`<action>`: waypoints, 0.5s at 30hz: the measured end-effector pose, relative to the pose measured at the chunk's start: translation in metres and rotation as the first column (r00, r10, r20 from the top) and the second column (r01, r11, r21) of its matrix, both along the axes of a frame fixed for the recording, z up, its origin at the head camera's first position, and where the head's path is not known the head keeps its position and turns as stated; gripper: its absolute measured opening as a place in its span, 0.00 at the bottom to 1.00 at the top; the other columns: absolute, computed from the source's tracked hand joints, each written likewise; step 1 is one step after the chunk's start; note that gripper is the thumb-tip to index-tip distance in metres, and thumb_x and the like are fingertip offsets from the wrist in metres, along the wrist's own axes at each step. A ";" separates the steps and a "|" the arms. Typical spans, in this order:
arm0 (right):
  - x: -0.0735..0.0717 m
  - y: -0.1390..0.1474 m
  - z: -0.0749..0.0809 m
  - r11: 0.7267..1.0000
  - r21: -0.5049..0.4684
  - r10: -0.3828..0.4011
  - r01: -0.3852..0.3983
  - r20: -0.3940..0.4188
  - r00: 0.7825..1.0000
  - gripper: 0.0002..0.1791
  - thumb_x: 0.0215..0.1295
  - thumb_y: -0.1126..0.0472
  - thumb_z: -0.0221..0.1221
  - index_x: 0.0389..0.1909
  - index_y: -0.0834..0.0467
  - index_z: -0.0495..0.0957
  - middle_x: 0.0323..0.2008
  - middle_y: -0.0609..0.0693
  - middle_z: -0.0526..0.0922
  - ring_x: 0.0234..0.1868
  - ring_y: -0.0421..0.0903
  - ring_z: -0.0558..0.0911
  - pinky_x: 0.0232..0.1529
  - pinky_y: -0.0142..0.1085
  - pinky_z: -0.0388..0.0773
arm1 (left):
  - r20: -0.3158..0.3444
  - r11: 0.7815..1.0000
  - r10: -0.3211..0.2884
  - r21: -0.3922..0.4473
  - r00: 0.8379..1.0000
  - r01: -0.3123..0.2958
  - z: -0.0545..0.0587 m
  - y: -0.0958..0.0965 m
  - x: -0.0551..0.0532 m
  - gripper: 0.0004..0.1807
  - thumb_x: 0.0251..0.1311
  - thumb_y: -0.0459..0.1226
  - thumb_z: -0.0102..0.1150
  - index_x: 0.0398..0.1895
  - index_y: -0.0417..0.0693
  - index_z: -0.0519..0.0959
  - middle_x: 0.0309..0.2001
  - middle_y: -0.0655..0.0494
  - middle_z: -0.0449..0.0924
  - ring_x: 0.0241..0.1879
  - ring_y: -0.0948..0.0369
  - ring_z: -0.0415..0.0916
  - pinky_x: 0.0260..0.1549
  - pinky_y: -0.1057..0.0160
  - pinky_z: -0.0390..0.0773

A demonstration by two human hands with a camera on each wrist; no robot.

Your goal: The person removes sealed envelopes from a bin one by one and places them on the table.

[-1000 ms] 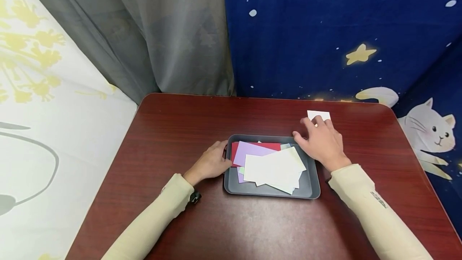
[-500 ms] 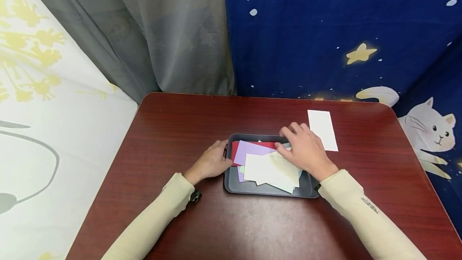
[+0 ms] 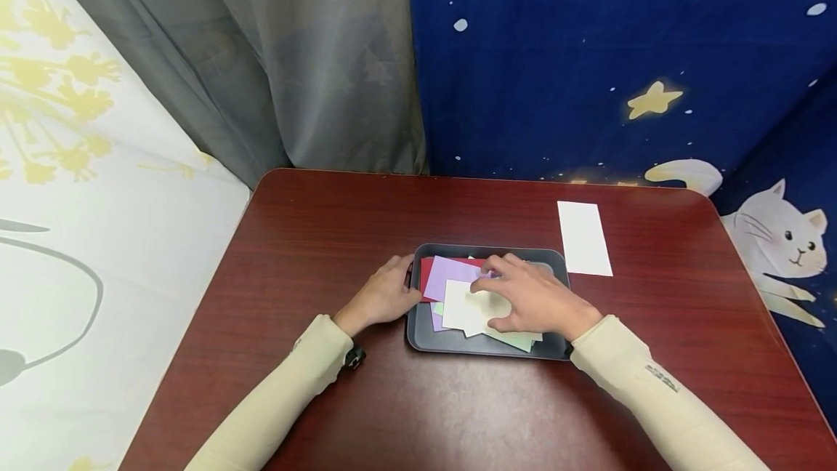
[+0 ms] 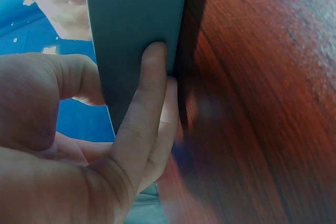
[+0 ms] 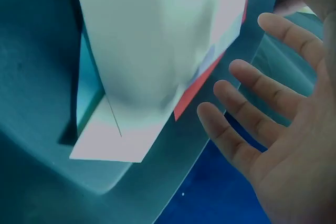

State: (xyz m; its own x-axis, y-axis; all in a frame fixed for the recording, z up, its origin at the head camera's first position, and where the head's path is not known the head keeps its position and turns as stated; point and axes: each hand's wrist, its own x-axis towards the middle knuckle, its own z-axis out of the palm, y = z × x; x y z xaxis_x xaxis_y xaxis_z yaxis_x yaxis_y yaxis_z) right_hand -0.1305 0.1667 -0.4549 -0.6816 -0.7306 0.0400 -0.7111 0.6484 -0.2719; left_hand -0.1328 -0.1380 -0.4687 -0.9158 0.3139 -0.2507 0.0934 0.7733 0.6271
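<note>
A dark grey tray (image 3: 484,353) lies on the table with a loose heap of rectangular paper cards. White cards (image 3: 456,304) lie uppermost, over a purple card (image 3: 447,275) and a red card (image 3: 426,272). My left hand (image 3: 382,293) holds the tray's left end. In the left wrist view its fingers (image 4: 152,87) lie along the outer wall, with the thumb hooked over the rim. My right hand (image 3: 532,296) hovers over the heap, fingers spread and lightly bent. In the right wrist view, nothing sits between those fingers (image 5: 252,111) and the thumb. Part of the heap is hidden beneath it.
A single white card (image 3: 584,238) lies on the red-brown table (image 3: 314,216), behind and right of the tray. A grey curtain (image 3: 340,57) and a blue curtain (image 3: 556,57) hang beyond the far edge.
My right hand has moved left from the lone white card to above the tray's heap, leaving that card in full view on the table. The left hand has stayed at the tray's end.
</note>
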 end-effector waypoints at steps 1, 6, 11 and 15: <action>0.001 -0.001 -0.001 1.000 0.005 0.000 0.000 0.006 1.000 0.31 0.55 0.45 0.80 0.61 0.41 0.87 0.63 0.50 0.80 0.55 0.49 0.79 0.42 0.45 0.82 | -0.003 1.000 -0.001 0.001 1.000 0.001 0.000 0.000 0.000 0.41 0.69 0.36 0.62 0.84 0.35 0.63 0.67 0.43 0.75 0.44 0.54 0.76 0.50 0.49 0.79; 0.005 -0.002 -0.002 0.999 0.032 0.002 -0.003 0.039 0.999 0.34 0.53 0.45 0.81 0.64 0.41 0.87 0.66 0.53 0.79 0.61 0.53 0.78 0.50 0.51 0.82 | -0.017 1.000 -0.007 0.003 1.000 0.007 -0.001 0.000 0.000 0.41 0.68 0.36 0.64 0.84 0.34 0.64 0.67 0.43 0.76 0.44 0.54 0.76 0.50 0.50 0.80; 0.008 -0.001 -0.003 0.998 0.061 0.016 -0.021 0.075 0.997 0.38 0.54 0.47 0.82 0.68 0.40 0.85 0.70 0.54 0.77 0.68 0.56 0.74 0.53 0.58 0.82 | -0.029 1.000 -0.002 -0.005 1.000 0.001 -0.002 0.001 -0.001 0.42 0.66 0.35 0.64 0.83 0.35 0.65 0.66 0.44 0.77 0.45 0.54 0.76 0.49 0.51 0.80; 0.008 0.000 -0.004 0.995 0.089 0.042 -0.049 0.085 0.996 0.40 0.54 0.49 0.83 0.71 0.40 0.84 0.73 0.56 0.75 0.70 0.58 0.72 0.51 0.59 0.83 | -0.028 1.000 0.002 0.009 1.000 -0.002 -0.004 0.000 -0.002 0.42 0.64 0.35 0.63 0.83 0.35 0.65 0.63 0.43 0.78 0.44 0.53 0.76 0.48 0.50 0.80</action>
